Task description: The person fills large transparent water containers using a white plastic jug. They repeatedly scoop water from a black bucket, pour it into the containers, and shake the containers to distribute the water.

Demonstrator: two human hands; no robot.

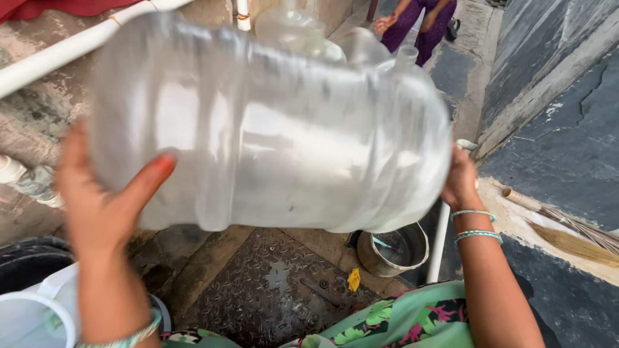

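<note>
Both hands hold up a big clear plastic water jug [271,129], tipped on its side.
Left hand [103,206] spread wide under the jug's base end, thumb pressed on its wall; right hand [461,180] grips the neck end, fingers hidden. Jug held in the air over a dark patterned metal floor plate [271,290]; round steel pot [393,248] sits at the plate's right edge, straw broom [574,235] far right.

- A large clear plastic water jug [271,129] is held lying on its side, its narrow neck to the right.
- Its ribbed walls are cloudy and see-through; it appears empty.
- It is held off the ground, filling the upper middle of the view.
</note>
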